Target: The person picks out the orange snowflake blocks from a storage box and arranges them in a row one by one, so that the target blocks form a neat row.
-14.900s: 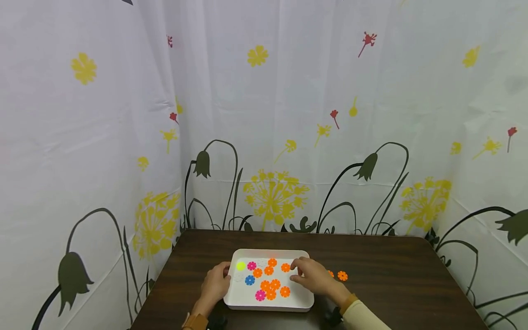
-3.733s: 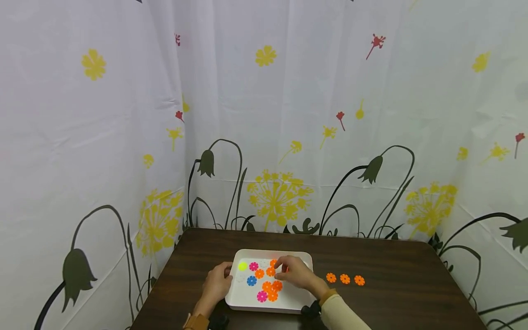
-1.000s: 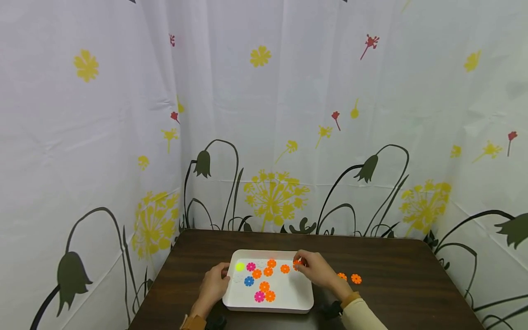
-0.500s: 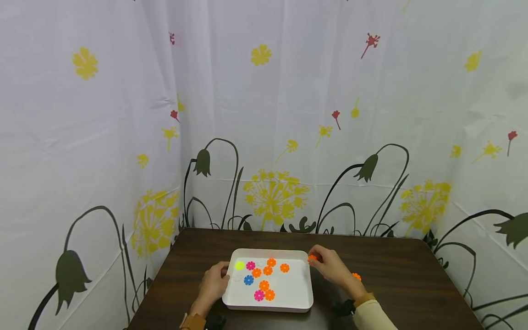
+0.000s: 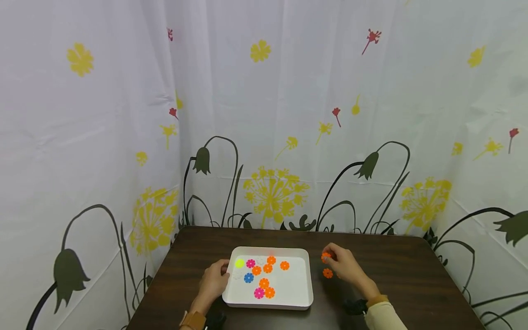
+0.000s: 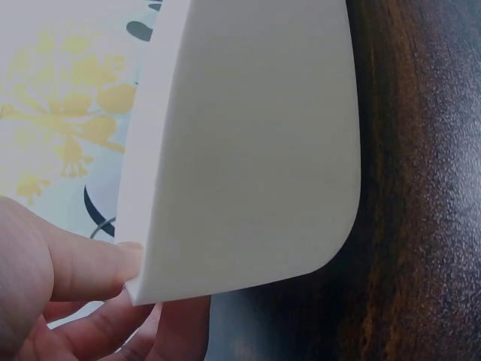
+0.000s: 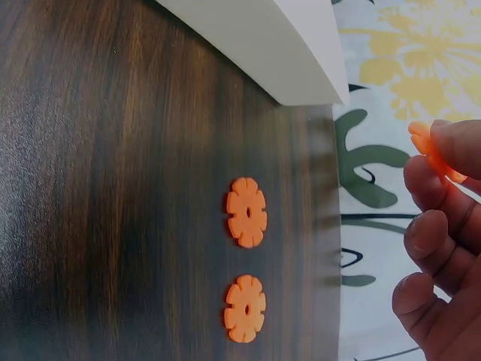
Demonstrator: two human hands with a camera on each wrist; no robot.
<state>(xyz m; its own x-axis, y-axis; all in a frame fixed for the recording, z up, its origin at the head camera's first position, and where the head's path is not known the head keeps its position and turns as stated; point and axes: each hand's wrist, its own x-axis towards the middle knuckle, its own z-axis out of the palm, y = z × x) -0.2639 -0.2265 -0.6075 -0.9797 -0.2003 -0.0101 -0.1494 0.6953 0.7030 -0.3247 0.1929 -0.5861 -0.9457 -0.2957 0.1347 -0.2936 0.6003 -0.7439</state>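
My left hand (image 5: 213, 282) grips the left side of a white rectangular tray (image 5: 290, 300); in the left wrist view the thumb (image 6: 94, 271) lies on its rim, with fingers curled below. My right hand (image 5: 345, 266) is over the table to the right of the tray. Between thumb and fingertips it pinches an orange flower-shaped notched disc (image 7: 422, 141), held above the table. Below it in the right wrist view, two matching orange discs, one nearer (image 7: 246, 213) and one farther (image 7: 245, 309), lie flat in a row.
Inside the tray are several orange discs (image 5: 284, 265), a blue disc (image 5: 249, 277), a yellow disc (image 5: 240, 263), pink discs (image 5: 259, 293) and faint whitish ones. A dark wood table (image 5: 396, 275) carries everything. A flower-printed curtain (image 5: 309, 91) hangs behind and at the sides.
My right hand has carried an orange disc from the tray, over its right rim, to above the table on the right. The left hand keeps its grip on the tray.
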